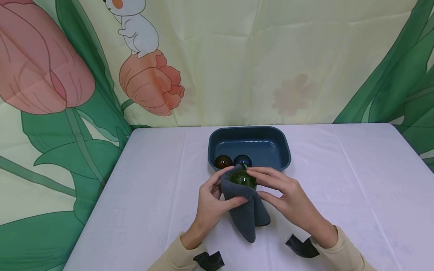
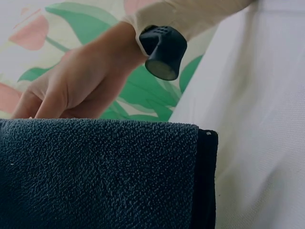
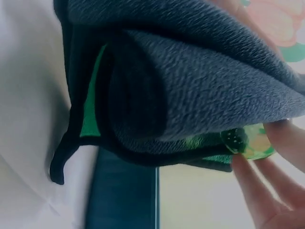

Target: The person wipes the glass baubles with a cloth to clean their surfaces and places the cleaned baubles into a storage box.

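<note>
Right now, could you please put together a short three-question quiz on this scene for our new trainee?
1. True or false: the green ball lies inside the blue tray.
2. How many balls sit in the tray? A) one B) two C) three
3. Fill in: the left hand holds a dark grey ____ against the ball.

Key
1. False: it is held above the white tablecloth, in front of the tray, with the fingers of the right hand on it.
2. B: an orange ball and a blue ball, side by side at the tray's near wall.
3. cloth, which wraps under the ball and hangs down toward the table.
</note>
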Demonstrator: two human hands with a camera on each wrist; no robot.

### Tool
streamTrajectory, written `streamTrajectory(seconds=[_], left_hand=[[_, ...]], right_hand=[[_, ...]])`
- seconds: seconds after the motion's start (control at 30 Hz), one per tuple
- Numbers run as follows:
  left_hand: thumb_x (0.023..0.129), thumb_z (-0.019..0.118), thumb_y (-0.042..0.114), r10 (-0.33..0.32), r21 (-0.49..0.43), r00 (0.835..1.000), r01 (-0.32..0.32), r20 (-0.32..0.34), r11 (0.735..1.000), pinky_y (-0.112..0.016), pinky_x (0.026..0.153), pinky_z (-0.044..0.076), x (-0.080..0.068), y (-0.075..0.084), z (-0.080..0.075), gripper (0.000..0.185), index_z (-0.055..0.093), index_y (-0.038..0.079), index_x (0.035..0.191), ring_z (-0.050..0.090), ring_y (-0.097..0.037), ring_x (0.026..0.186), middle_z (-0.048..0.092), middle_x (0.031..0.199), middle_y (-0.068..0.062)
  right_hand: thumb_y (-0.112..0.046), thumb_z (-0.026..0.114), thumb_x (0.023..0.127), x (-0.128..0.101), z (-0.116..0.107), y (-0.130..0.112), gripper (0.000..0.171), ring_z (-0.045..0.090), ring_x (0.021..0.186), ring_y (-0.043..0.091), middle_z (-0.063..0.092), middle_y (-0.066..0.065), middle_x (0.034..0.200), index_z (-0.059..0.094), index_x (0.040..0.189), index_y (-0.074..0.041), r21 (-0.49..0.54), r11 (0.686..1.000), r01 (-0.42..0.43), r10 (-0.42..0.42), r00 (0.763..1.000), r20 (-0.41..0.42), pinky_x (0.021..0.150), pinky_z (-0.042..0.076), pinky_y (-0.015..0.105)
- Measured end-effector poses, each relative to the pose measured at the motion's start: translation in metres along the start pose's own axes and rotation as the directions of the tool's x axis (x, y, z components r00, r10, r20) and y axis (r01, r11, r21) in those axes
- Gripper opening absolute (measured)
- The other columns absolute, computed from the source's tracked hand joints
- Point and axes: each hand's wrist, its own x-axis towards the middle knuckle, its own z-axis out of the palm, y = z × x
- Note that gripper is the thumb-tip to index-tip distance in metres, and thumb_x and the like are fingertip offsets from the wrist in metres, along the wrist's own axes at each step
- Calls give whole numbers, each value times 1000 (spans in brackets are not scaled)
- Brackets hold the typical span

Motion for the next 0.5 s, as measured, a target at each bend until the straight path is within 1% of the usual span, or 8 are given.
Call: streamTrajectory(seconds=[0.07,0.13,0.23,0.37,0.5], left_hand=[[76,86,10,3,6,1000,-3,4,1000,-28,103,51,0,0,0,71,53,1,139,64,-19,116,63,129,-16],[76,86,9,1,10,1000,-1,7,1000,-28,103,51,0,0,1,72,52,0,139,64,-19,117,63,130,-16],[76,85,6,2,15,1000,-2,14,1000,-28,103,51,-1,-1,2,71,52,1,139,63,-19,117,62,131,-15],[76,85,6,6,19,1000,-7,19,1000,-28,104,50,-1,-1,3,71,53,2,139,63,-20,117,62,131,-15],[76,85,3,19,19,1000,-19,7,1000,-28,102,51,-1,-1,2,69,54,3,138,64,-19,116,63,129,-17]], right_hand=[[13,77,76,0,-1,0,67,64,115,14,61,8,133,60,137,-10,57,997,-52,51,999,18,89,57,24],[11,75,79,0,-2,1,64,66,113,16,61,11,133,59,137,-8,116,987,-112,108,993,40,86,59,27],[7,74,82,-1,-3,3,59,66,112,21,61,14,134,58,138,-6,180,965,-190,179,981,77,86,59,27],[2,72,86,-1,-4,5,55,65,114,26,59,15,136,57,138,-4,226,945,-235,217,971,102,87,58,26],[-3,73,87,-1,-5,5,54,65,115,24,59,14,136,57,139,-5,225,942,-249,226,966,121,88,58,27]])
